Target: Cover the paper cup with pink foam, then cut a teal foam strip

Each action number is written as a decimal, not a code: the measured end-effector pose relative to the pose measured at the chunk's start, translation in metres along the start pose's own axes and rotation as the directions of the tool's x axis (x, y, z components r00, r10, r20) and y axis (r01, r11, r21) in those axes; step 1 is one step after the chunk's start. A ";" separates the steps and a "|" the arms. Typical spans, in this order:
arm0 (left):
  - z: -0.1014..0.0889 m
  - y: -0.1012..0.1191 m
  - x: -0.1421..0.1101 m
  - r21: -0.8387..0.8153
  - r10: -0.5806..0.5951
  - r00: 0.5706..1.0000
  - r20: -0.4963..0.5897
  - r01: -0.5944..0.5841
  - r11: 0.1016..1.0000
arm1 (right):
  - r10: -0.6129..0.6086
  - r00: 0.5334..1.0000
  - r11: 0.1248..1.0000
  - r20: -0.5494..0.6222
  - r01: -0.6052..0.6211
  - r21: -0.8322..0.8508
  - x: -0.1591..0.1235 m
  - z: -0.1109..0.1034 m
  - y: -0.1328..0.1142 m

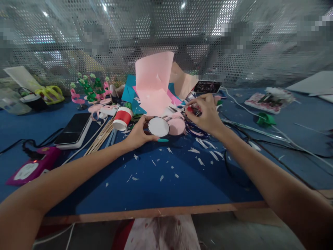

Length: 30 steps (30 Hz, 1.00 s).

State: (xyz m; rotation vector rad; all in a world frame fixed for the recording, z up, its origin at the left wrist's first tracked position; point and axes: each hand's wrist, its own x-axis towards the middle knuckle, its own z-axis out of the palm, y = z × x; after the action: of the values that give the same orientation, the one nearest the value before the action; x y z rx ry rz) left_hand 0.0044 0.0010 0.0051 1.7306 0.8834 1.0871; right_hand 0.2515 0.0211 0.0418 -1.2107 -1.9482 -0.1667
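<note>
My left hand is closed at the edge of a round white disc with a dark rim, fingers above and thumb below. A teal strip shows just under the thumb. Right of the disc lies a pink paper circle. My right hand is curled over the pile of scraps, thumb and fingers drawn together. A small red thing shows beneath its fingers; whether they grip it is unclear. Scissor-like blades lie just left of that hand.
A pink sheet stands curled behind the pile. Left are a red-and-white paper cup, wooden sticks, a phone and a purple power strip. Paper scraps litter the blue table. Cables cross the right side.
</note>
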 end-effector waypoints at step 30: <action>0.001 0.001 0.000 -0.015 0.011 1.000 -0.011 -0.012 1.000 | -0.054 0.982 0.998 0.179 0.051 0.025 0.003 0.001 0.008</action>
State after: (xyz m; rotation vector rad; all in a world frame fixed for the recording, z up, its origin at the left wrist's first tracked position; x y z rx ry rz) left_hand 0.0056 0.0005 0.0054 1.7205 0.8705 1.1089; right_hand 0.2570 0.0279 0.0413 -1.1964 -2.1339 -0.0659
